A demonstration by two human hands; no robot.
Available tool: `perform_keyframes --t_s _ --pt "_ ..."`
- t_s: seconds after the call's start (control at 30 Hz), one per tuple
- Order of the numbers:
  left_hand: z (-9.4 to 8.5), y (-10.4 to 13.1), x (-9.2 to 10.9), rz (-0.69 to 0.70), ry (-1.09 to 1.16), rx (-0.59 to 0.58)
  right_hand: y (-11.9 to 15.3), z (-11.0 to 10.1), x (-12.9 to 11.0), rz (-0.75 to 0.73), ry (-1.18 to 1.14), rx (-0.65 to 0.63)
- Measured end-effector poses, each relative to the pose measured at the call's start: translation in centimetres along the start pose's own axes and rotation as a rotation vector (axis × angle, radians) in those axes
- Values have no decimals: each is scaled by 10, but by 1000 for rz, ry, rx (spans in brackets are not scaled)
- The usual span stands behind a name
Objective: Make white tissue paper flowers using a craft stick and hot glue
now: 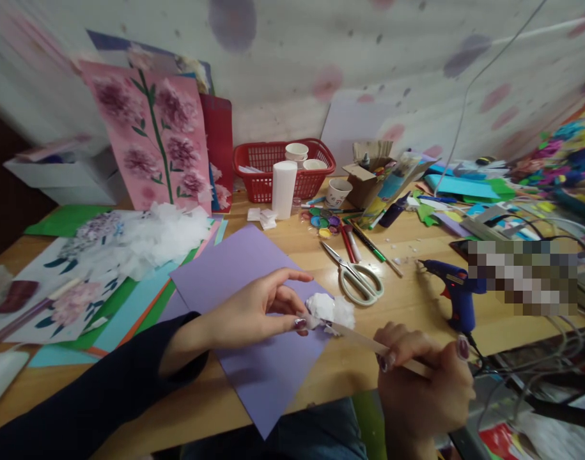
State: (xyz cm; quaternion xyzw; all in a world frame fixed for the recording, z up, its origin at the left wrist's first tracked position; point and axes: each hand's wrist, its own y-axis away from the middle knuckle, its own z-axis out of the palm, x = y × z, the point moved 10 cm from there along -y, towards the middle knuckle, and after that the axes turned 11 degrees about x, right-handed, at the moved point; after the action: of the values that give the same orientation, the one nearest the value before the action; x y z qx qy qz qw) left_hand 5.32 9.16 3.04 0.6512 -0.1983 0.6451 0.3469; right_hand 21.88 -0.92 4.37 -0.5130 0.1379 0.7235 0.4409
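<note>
A small bunch of crumpled white tissue paper (331,310) rests over the right edge of a purple card sheet (254,271). At its left side, my left hand (268,303) pinches the edge of the tissue between thumb and a finger, with the index finger stretched out above. My right hand (424,370) is closed round a flat, pale stick (364,342). The stick's far end reaches the underside of the tissue bunch; its exact contact there is too small to tell. Scissors with pale handles (362,281) lie just beyond the tissue.
A blue glue gun (452,287) stands to the right with cables behind it. At the left are a white tissue heap (170,230) and coloured papers. A red basket (258,153) with paper cups, pens and a pink flower picture (153,137) are at the back.
</note>
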Motion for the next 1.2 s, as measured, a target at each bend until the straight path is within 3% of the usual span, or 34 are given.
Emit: perform_keyframes --t_s 0.23,0.4,0.77,1.2 --pt "0 0 -4 2 -23 1 3 13 1 21 -28 -102" --pt "-2 -2 -2 21 -33 15 -3 6 -1 4 -38 -29" --pt "1 -1 -1 43 -70 30 7 15 10 74 -39 -129" --pt "-2 -2 -10 -33 -11 65 8 11 7 26 19 -69"
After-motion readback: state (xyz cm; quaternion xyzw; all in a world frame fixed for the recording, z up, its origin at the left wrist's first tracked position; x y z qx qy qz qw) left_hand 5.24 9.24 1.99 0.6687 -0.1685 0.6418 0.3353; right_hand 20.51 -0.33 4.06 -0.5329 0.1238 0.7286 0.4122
